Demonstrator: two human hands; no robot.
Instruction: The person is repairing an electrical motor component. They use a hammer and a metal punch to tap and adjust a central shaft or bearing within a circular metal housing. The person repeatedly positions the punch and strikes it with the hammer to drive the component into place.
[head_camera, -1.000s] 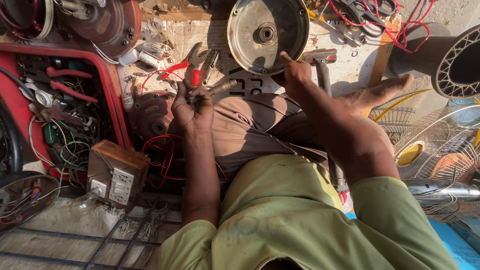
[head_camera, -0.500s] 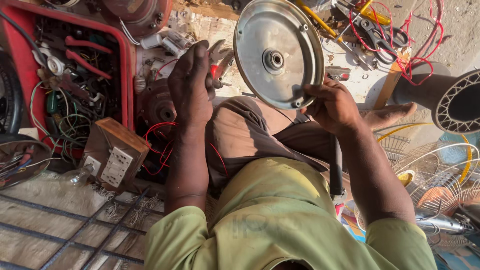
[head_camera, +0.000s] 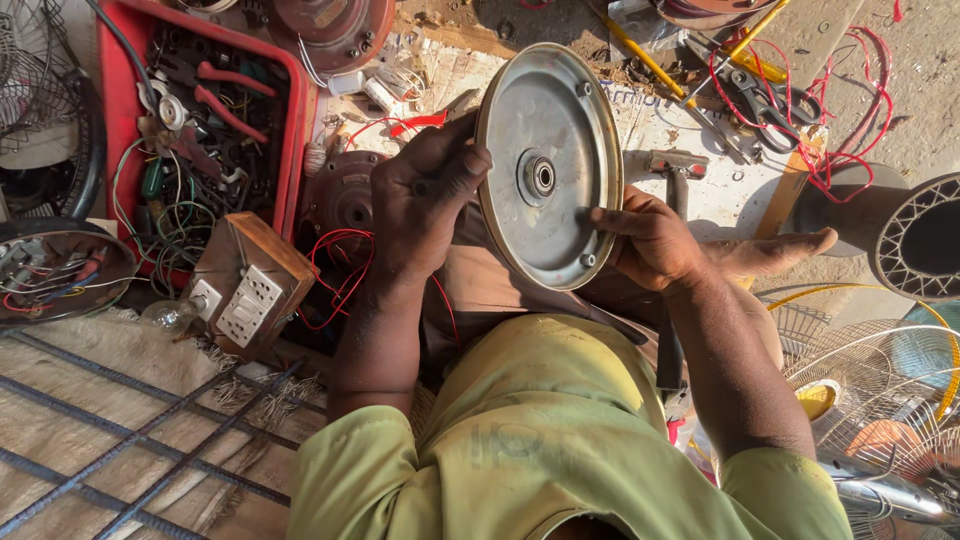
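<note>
Head view, both hands gripping dull round metal cover (head_camera: 548, 165)

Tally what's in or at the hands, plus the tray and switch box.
Hands: 2 (left hand, right hand)
Round metal cover, held by both hands: 1
Red tray: 1
Wooden switch box: 1
Total: 5

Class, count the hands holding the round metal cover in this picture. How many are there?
2. The left hand grips the round metal cover at its left rim; the right hand holds its lower right edge.
</note>
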